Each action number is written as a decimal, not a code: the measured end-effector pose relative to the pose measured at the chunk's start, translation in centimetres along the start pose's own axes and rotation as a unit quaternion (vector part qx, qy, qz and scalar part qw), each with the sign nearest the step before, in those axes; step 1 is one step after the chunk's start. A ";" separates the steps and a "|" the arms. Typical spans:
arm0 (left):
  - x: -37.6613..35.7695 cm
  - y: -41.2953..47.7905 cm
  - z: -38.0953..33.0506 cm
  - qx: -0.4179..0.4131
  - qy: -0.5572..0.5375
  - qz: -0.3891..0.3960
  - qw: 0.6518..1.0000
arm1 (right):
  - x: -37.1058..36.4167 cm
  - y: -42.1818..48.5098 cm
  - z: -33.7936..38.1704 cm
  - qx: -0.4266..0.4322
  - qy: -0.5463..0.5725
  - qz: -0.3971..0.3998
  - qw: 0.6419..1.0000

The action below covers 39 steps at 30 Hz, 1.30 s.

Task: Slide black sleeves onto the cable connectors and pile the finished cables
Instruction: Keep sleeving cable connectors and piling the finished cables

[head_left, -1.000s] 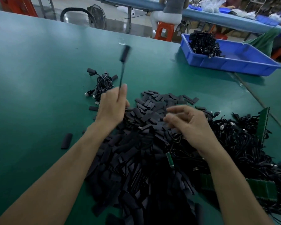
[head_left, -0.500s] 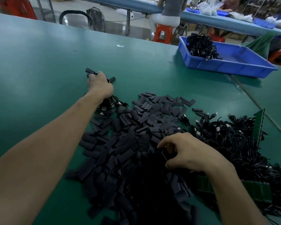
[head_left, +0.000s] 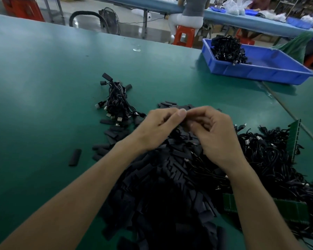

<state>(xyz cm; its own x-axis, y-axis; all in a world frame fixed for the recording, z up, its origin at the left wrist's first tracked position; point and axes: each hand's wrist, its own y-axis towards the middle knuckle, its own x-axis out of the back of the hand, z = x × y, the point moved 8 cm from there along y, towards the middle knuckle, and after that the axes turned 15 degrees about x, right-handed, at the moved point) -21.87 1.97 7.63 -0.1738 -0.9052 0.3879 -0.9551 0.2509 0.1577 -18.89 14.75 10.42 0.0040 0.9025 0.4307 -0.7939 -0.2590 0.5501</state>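
A person's left hand (head_left: 159, 127) and right hand (head_left: 213, 134) are meeting fingertip to fingertip above the heap of black sleeves (head_left: 170, 181), which is spreading from the middle of the green table (head_left: 43, 87) down to its near edge. Both hands are working with fingers curled in narrow, the left thumb (head_left: 182, 112) pressing against the right hand's fingertips. The spot between them is blurring, so it cannot be told whether they are pinching a sleeve, a connector or nothing.

The small pile of finished cables (head_left: 116, 105) is lying just beyond the left hand, toward the middle of the surface. Its sleeved ends are fanning toward the far edge and its metal plugs are pointing back toward the sleeve heap.

A tangle of unsleeved cables (head_left: 269, 156) is sitting along the near right side of the surface, touching the sleeve heap. Green strips (head_left: 294, 139) are bordering it. A single loose sleeve (head_left: 75, 157) is lying apart, left of the heap.

At the far right edge a blue tray (head_left: 260, 73) is holding a bundle of black cables (head_left: 226, 49) in its far left corner. Beyond the table, another person is sitting on an orange stool (head_left: 185, 36) at a second bench.
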 end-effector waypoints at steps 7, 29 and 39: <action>2.9 -1.2 -3.2 -0.061 -0.006 -0.118 0.991 | 1.3 1.0 1.8 0.069 0.040 -0.100 0.992; 3.1 -2.2 10.8 0.260 0.030 -0.077 0.962 | -3.3 -3.4 -5.8 -0.115 -0.065 0.120 0.984; 2.6 -2.1 9.5 0.241 0.003 -0.079 0.967 | -3.4 -3.4 -6.3 -0.104 -0.033 0.058 0.992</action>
<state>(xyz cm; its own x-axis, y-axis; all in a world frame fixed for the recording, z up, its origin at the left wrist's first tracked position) -22.57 -4.18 -0.36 -0.0172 -0.9169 0.3988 -0.9707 -0.0803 -0.2264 -20.04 14.73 2.56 -0.0599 0.8442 0.5327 -0.9001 -0.2763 0.3367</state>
